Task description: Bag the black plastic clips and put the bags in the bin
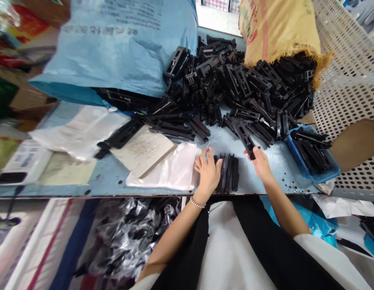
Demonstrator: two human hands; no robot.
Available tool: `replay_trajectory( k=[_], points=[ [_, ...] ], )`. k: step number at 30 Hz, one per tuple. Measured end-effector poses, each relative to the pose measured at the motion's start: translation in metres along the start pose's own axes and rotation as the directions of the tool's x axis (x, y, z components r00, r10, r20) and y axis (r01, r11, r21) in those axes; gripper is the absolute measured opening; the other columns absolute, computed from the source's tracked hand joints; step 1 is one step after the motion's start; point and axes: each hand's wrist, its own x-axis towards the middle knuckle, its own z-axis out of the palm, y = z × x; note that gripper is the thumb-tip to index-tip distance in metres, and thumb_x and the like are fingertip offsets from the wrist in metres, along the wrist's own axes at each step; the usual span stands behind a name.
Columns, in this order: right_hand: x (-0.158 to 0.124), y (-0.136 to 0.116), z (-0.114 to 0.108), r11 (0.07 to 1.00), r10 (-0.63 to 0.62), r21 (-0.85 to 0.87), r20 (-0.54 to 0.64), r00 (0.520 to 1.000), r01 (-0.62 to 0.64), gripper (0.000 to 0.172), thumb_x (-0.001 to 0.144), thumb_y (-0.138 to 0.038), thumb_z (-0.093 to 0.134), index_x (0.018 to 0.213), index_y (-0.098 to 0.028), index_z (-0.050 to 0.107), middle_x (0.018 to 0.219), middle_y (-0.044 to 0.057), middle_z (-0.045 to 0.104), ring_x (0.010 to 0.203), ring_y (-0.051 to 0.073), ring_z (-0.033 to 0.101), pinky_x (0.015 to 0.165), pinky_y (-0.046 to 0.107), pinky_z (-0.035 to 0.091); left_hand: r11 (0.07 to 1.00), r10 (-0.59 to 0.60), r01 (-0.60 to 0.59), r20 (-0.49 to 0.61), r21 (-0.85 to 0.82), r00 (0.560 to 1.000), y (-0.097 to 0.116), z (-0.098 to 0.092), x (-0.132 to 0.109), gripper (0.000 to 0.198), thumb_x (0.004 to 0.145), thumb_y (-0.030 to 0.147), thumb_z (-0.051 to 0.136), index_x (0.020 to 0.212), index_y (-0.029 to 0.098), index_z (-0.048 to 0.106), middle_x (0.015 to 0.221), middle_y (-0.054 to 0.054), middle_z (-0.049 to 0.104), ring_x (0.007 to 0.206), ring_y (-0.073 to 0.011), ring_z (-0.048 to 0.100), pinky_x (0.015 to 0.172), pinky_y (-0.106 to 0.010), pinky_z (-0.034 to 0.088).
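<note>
My right hand point(261, 164) pinches the near end of a long black slotted plastic part point(242, 135), which points away from me toward the pile. My left hand point(208, 169) is beside a short row of black plastic parts point(231, 173) at the table's front edge. Its thumb and fingers are apart, and I see no part in them. A tiny pale sliver shows at its fingertip, too small to name. Just left of that hand lies a stack of clear plastic bags point(177, 171). Beyond both hands spreads a big heap of similar black parts point(211, 80).
A blue woven sack point(120, 44) and a yellow sack point(280, 28) stand behind. At right, a small blue basket point(333, 167) of black parts sits by a perforated cream crate point(350, 80). A flat board point(144, 149) lies left on the blue table point(274, 173).
</note>
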Motion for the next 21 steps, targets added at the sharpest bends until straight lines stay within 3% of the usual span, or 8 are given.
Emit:
replay_trajectory(
  k=[2, 5, 7, 11, 13, 18, 19, 21],
  points=[
    [-0.028, -0.01, 0.009, 0.973, -0.159, -0.147, 0.115, 0.981, 0.175, 0.048, 0.1, -0.059, 0.045, 0.122, -0.02, 0.06, 0.106, 0.009, 0.07, 0.095, 0.023, 0.064, 0.087, 0.041, 0.052, 0.961, 0.019, -0.001, 0.062, -0.275, 0.998, 0.022, 0.0, 0.001, 0.062, 0.09, 0.054, 0.061, 0.142, 0.021, 0.05, 0.15, -0.019, 0.049, 0.14, -0.034, 0.044, 0.117, -0.057, 0.033],
    [-0.047, -0.029, 0.016, 0.82, -0.421, -0.259, 0.33, 0.845, 0.51, 0.042, 0.105, -0.053, 0.036, 0.118, -0.023, 0.062, 0.109, 0.01, 0.066, 0.104, 0.025, 0.061, 0.093, 0.045, 0.05, 0.756, -0.032, 0.198, 0.267, -0.623, 0.963, 0.046, -0.008, 0.003, 0.053, 0.088, 0.055, 0.064, 0.13, 0.023, 0.055, 0.12, -0.009, 0.066, 0.1, -0.0206, 0.066, 0.091, -0.036, 0.055],
    [-0.039, -0.041, 0.016, 0.698, -0.546, -0.342, 0.316, 0.776, 0.63, 0.038, 0.106, -0.049, 0.034, 0.113, -0.024, 0.062, 0.106, 0.01, 0.064, 0.102, 0.026, 0.059, 0.09, 0.046, 0.049, 0.68, -0.066, 0.32, 0.38, -0.659, 0.923, 0.056, -0.015, 0.002, 0.049, 0.085, 0.05, 0.07, 0.124, 0.023, 0.059, 0.099, -0.004, 0.068, 0.077, -0.0153, 0.063, 0.073, -0.028, 0.054],
    [-0.001, -0.051, 0.013, 0.487, -0.642, -0.529, 0.322, 0.695, 0.695, 0.027, 0.102, -0.047, 0.047, 0.105, -0.023, 0.06, 0.101, 0.011, 0.062, 0.094, 0.028, 0.054, 0.084, 0.047, 0.047, 0.608, -0.085, 0.46, 0.523, -0.647, 0.848, 0.065, -0.024, -0.009, 0.055, 0.079, 0.045, 0.077, 0.127, 0.023, 0.061, 0.083, 0.0, 0.064, 0.063, -0.0126, 0.056, 0.059, -0.025, 0.047],
    [0.013, -0.051, 0.017, 0.45, -0.614, -0.535, 0.397, 0.683, 0.715, 0.027, 0.102, -0.046, 0.046, 0.097, -0.024, 0.059, 0.093, 0.009, 0.061, 0.086, 0.026, 0.052, 0.08, 0.045, 0.046, 0.577, -0.111, 0.489, 0.531, -0.654, 0.84, 0.067, -0.024, -0.014, 0.056, 0.079, 0.045, 0.078, 0.127, 0.023, 0.06, 0.077, 0.002, 0.061, 0.061, -0.0118, 0.054, 0.058, -0.024, 0.045],
    [0.002, -0.053, 0.035, 0.577, -0.54, -0.483, 0.381, 0.751, 0.659, 0.033, 0.107, -0.044, 0.033, 0.102, -0.023, 0.058, 0.088, 0.005, 0.059, 0.083, 0.022, 0.054, 0.075, 0.037, 0.045, 0.559, -0.239, 0.442, 0.375, -0.701, 0.896, 0.062, -0.027, -0.009, 0.052, 0.075, 0.044, 0.08, 0.119, 0.025, 0.061, 0.075, 0.004, 0.059, 0.059, -0.0105, 0.053, 0.056, -0.023, 0.045],
    [-0.007, -0.052, 0.039, 0.556, -0.546, -0.462, 0.425, 0.722, 0.691, 0.035, 0.107, -0.047, 0.034, 0.102, -0.022, 0.059, 0.087, 0.005, 0.059, 0.082, 0.022, 0.053, 0.075, 0.036, 0.044, 0.553, -0.266, 0.437, 0.347, -0.709, 0.9, 0.061, -0.029, -0.006, 0.048, 0.075, 0.044, 0.08, 0.115, 0.024, 0.061, 0.077, 0.004, 0.06, 0.06, -0.0103, 0.053, 0.056, -0.023, 0.045],
    [-0.026, -0.047, 0.045, 0.439, -0.564, -0.411, 0.566, 0.601, 0.799, 0.036, 0.104, -0.051, 0.042, 0.097, -0.022, 0.06, 0.086, 0.006, 0.06, 0.081, 0.022, 0.051, 0.073, 0.037, 0.042, 0.546, -0.296, 0.433, 0.319, -0.717, 0.9, 0.059, -0.035, -0.002, 0.041, 0.076, 0.044, 0.079, 0.106, 0.023, 0.062, 0.08, 0.003, 0.061, 0.061, -0.0101, 0.054, 0.055, -0.022, 0.046]
  ],
)
